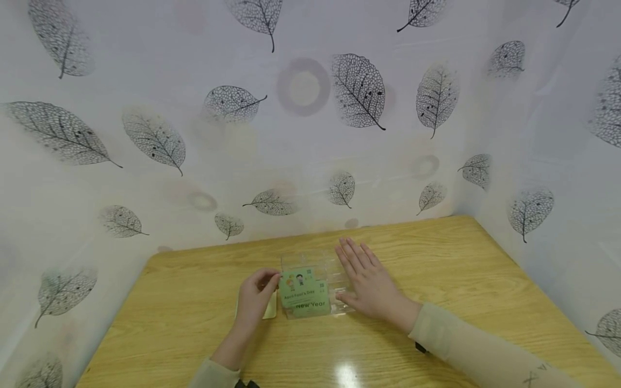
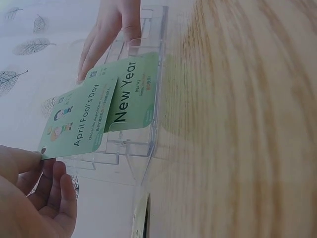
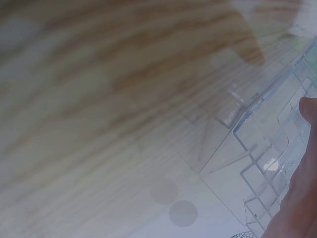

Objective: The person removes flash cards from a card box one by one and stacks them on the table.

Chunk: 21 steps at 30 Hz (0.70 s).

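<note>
A green flash card reading "April Fool's Day" (image 1: pixel 293 284) is pinched at its left edge between thumb and fingers of my left hand (image 1: pixel 254 302). It overlaps a second green card, "New Year" (image 1: pixel 317 308), which sits in a clear plastic compartment tray (image 1: pixel 291 261). In the left wrist view the held card (image 2: pixel 74 121) slants above the tray's near end. My right hand (image 1: pixel 372 283) rests on the tray's right part with fingers straight; its thumb (image 3: pixel 308 108) touches the clear plastic in the right wrist view.
A pale yellow stack (image 1: pixel 270 307), perhaps cards, lies on the wooden table (image 1: pixel 194 302), partly hidden by my left hand. A leaf-patterned curtain (image 1: pixel 291 151) hangs behind the table and along its sides.
</note>
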Tool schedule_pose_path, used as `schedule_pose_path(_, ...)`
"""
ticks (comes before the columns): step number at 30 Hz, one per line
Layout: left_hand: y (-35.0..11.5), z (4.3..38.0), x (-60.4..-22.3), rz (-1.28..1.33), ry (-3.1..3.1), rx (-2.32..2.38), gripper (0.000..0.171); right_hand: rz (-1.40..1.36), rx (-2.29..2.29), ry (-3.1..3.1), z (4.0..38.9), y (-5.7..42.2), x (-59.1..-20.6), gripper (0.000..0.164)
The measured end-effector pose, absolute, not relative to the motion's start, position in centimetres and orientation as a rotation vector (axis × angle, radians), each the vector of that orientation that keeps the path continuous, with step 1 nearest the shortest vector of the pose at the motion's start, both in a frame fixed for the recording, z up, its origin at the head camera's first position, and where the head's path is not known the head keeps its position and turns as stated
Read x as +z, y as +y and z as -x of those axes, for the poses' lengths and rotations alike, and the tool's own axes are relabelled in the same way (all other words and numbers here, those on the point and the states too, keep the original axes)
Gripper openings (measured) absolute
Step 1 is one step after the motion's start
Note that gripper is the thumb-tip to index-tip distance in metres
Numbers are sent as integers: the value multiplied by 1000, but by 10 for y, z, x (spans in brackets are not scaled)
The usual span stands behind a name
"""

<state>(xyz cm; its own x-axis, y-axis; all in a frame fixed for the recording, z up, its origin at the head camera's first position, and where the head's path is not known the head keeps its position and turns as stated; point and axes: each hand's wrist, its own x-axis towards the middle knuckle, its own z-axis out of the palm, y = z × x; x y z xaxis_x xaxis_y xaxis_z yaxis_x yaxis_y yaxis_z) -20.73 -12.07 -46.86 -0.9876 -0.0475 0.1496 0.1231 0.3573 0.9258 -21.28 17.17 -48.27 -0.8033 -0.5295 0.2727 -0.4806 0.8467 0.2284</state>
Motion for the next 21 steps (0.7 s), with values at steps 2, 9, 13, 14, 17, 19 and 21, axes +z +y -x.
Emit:
schedule_pose_path(2,-121,208,-469,71,-2455,-1697,11,-759,-211,-2699,213,172,-483,110)
schedule_pose_path(9,-122,207,-469,58,-2416,-1731,12,-759,-225,-2688,212,172,-482,109)
schedule_pose_path(13,-122,207,-469,50,-2395,-1744,13,-761,-226,-2696,212,171,-480,109)
schedule_pose_path(14,-123,207,-469,51,-2394,-1739,14,-762,-224,-2700,212,171,-480,109)
schedule_pose_path(17,-123,207,-469,46,-2390,-1733,14,-762,-220,-2707,212,171,-480,109)
schedule_pose_path(19,-124,207,-468,45,-2387,-1726,13,-762,-217,-2709,212,171,-480,109)
schedule_pose_path(21,-124,207,-468,43,-2380,-1727,12,-761,-215,-2710,212,172,-480,109)
